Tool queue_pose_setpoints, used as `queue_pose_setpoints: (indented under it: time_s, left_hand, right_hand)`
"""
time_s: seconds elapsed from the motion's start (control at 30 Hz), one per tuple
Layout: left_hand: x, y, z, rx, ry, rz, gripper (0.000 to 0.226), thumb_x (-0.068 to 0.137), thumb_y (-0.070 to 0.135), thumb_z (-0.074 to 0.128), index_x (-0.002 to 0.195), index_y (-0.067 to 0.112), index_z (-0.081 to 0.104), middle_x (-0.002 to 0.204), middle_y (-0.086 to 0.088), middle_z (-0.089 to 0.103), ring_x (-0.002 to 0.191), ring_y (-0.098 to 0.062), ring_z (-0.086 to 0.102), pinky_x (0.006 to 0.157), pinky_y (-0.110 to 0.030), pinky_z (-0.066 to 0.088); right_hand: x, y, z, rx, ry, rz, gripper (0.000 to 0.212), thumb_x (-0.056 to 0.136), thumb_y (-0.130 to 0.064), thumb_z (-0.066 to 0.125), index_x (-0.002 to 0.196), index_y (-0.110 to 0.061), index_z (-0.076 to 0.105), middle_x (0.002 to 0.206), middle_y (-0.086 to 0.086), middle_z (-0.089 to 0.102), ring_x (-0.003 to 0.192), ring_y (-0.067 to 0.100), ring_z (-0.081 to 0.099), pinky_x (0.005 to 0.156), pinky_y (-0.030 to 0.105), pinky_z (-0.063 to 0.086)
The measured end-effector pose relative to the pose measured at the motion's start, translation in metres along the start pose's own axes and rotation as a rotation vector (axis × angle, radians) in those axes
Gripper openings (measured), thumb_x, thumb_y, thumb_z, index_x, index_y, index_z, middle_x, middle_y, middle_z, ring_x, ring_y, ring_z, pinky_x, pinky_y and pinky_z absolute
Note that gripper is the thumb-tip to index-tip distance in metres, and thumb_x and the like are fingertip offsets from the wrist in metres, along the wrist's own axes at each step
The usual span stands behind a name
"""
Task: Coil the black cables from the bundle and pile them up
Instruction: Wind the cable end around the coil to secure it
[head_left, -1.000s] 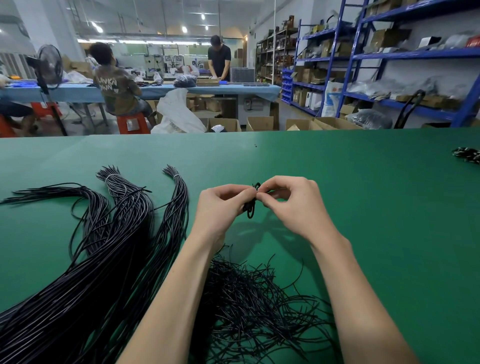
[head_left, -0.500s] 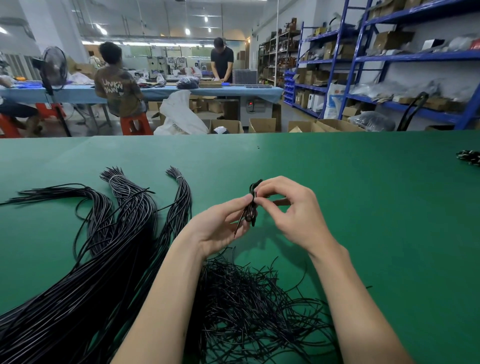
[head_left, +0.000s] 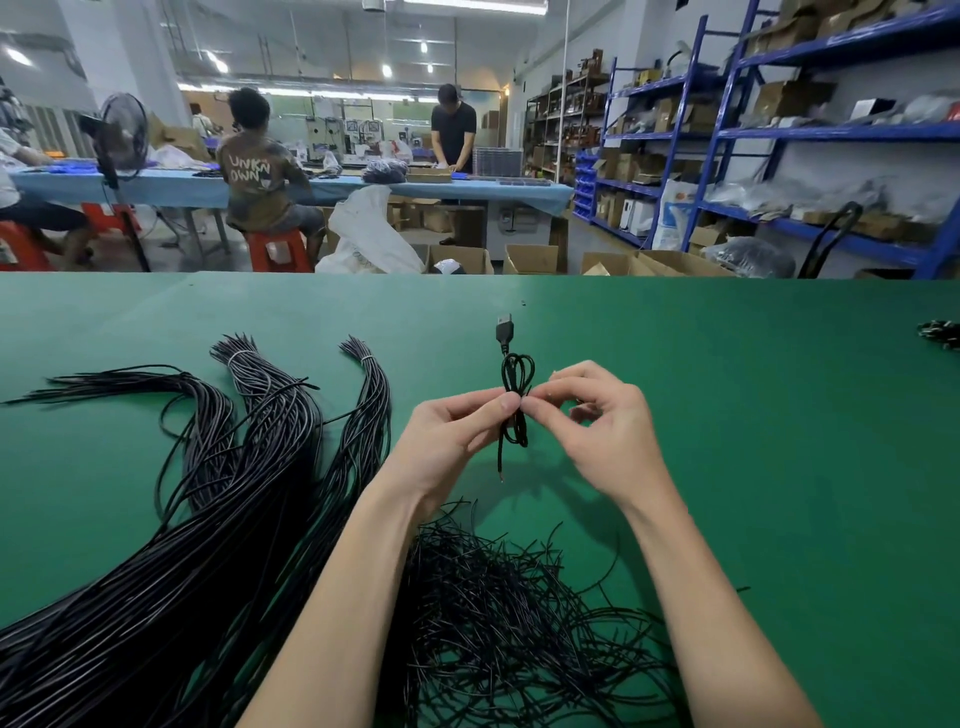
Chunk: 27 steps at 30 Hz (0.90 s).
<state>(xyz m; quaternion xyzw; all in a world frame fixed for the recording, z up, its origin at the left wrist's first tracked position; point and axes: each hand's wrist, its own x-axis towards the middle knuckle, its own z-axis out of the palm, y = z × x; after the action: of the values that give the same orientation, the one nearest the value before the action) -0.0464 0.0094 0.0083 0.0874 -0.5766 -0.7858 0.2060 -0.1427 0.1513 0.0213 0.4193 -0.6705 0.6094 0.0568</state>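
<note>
- I see both hands raised just above a green tabletop (head_left: 727, 415), meeting at the middle of the view.
- The left hand (head_left: 452, 441) and the right hand (head_left: 602, 426) each pinch a small coiled black cable (head_left: 517, 395) between thumb and fingertips, at the coil's waist.
- The coil's loops stand up above the fingers; a USB plug (head_left: 504, 328) sticks up beyond them, and a loose tail hangs down below the hands.
- To the left of the hands, long bundles of black cables (head_left: 249, 467) lie on the tabletop, two of them tied near their far ends with pale bands.
- Near me, between and under the forearms, a loose tangle of black cables (head_left: 509, 613) lies on the tabletop.
- At the far right edge of the tabletop I see a small dark pile (head_left: 941, 332); I cannot tell what is in it.
- Beyond the tabletop, a seated person (head_left: 262, 182) wears a shirt whose back reads "UNKN OWN".
- Open cardboard boxes (head_left: 530, 258) stand on the floor; what they hold is hidden.
- Blue shelves (head_left: 779, 130) on the right carry boxes and bags.
</note>
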Motion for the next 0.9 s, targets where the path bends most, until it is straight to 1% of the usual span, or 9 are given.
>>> queue_pose_setpoints:
  time_s: [0.1, 0.27, 0.37, 0.4, 0.47, 0.53, 0.63, 0.77, 0.9]
  left_hand:
    - [-0.001, -0.002, 0.000, 0.205, 0.057, 0.150, 0.039, 0.067, 0.036, 0.084, 0.100, 0.016, 0.078, 0.101, -0.003, 0.078, 0.100, -0.012, 0.073, 0.088, -0.018, 0.054]
    - [0.000, -0.007, 0.006, 0.469, 0.050, 0.416, 0.019, 0.083, 0.010, 0.080, 0.101, 0.014, 0.080, 0.096, 0.003, 0.079, 0.091, -0.013, 0.074, 0.084, -0.021, 0.054]
    - [0.002, -0.007, 0.007, 0.789, 0.083, 0.617, 0.016, 0.083, 0.016, 0.081, 0.099, 0.016, 0.081, 0.092, 0.010, 0.077, 0.083, -0.001, 0.070, 0.081, -0.013, 0.050]
    - [0.003, -0.006, 0.005, 0.800, 0.103, 0.592, 0.016, 0.083, 0.018, 0.081, 0.098, 0.018, 0.081, 0.091, 0.012, 0.077, 0.082, 0.001, 0.070, 0.078, -0.012, 0.050]
    - [0.002, -0.006, 0.003, 0.660, 0.147, 0.407, 0.015, 0.083, 0.023, 0.081, 0.098, 0.021, 0.081, 0.089, 0.013, 0.078, 0.084, 0.002, 0.071, 0.075, -0.011, 0.051]
    - [0.002, -0.007, 0.001, 0.469, 0.179, 0.191, 0.013, 0.084, 0.030, 0.080, 0.096, 0.027, 0.079, 0.092, 0.014, 0.078, 0.090, 0.003, 0.071, 0.073, -0.012, 0.051]
    - [0.002, -0.004, -0.001, 0.241, 0.132, -0.046, 0.017, 0.085, 0.033, 0.076, 0.099, 0.023, 0.078, 0.097, 0.004, 0.078, 0.095, -0.003, 0.072, 0.078, -0.025, 0.047]
    - [0.002, -0.003, 0.002, 0.105, 0.082, -0.126, 0.027, 0.081, 0.032, 0.077, 0.103, 0.016, 0.078, 0.096, -0.002, 0.078, 0.087, -0.009, 0.071, 0.079, -0.025, 0.048]
    - [0.001, -0.005, 0.001, 0.098, 0.052, -0.108, 0.030, 0.079, 0.032, 0.078, 0.104, 0.015, 0.077, 0.098, -0.003, 0.078, 0.088, -0.012, 0.071, 0.076, -0.023, 0.053]
  right_hand:
    - [0.001, 0.000, -0.003, 0.153, -0.049, 0.212, 0.018, 0.080, -0.009, 0.084, 0.073, -0.024, 0.077, 0.077, -0.010, 0.071, 0.072, 0.003, 0.066, 0.068, 0.019, 0.051]
    - [0.007, 0.002, -0.004, 0.467, -0.034, 0.795, 0.011, 0.085, 0.002, 0.070, 0.078, -0.004, 0.075, 0.070, 0.003, 0.065, 0.058, 0.008, 0.050, 0.052, 0.016, 0.037]
    - [0.003, 0.005, -0.001, 0.774, -0.049, 1.027, 0.012, 0.090, 0.002, 0.059, 0.084, -0.002, 0.069, 0.069, 0.004, 0.055, 0.054, 0.007, 0.045, 0.043, 0.013, 0.035]
    - [0.001, 0.005, 0.001, 0.794, -0.061, 1.033, 0.008, 0.091, -0.002, 0.062, 0.087, -0.003, 0.069, 0.069, 0.003, 0.055, 0.054, 0.006, 0.047, 0.043, 0.012, 0.036]
    - [0.000, 0.004, 0.003, 0.612, -0.109, 0.920, 0.010, 0.090, -0.011, 0.072, 0.096, -0.004, 0.074, 0.074, 0.000, 0.062, 0.056, 0.006, 0.055, 0.045, 0.013, 0.041]
    - [0.003, 0.001, -0.001, 0.319, -0.133, 0.696, 0.018, 0.087, -0.023, 0.080, 0.101, -0.011, 0.076, 0.086, -0.002, 0.075, 0.064, 0.008, 0.066, 0.053, 0.017, 0.050]
    - [0.005, -0.004, -0.010, 0.099, -0.206, 0.386, 0.017, 0.085, -0.022, 0.082, 0.100, -0.019, 0.076, 0.096, -0.006, 0.078, 0.072, 0.012, 0.072, 0.061, 0.023, 0.056]
    - [0.003, -0.005, -0.011, -0.079, -0.148, 0.218, 0.007, 0.083, -0.026, 0.084, 0.087, -0.028, 0.079, 0.086, -0.013, 0.077, 0.068, 0.017, 0.071, 0.057, 0.028, 0.056]
    - [0.003, -0.001, -0.009, -0.141, -0.091, 0.196, 0.007, 0.082, -0.030, 0.084, 0.079, -0.027, 0.079, 0.076, -0.009, 0.075, 0.062, 0.016, 0.068, 0.053, 0.031, 0.057]
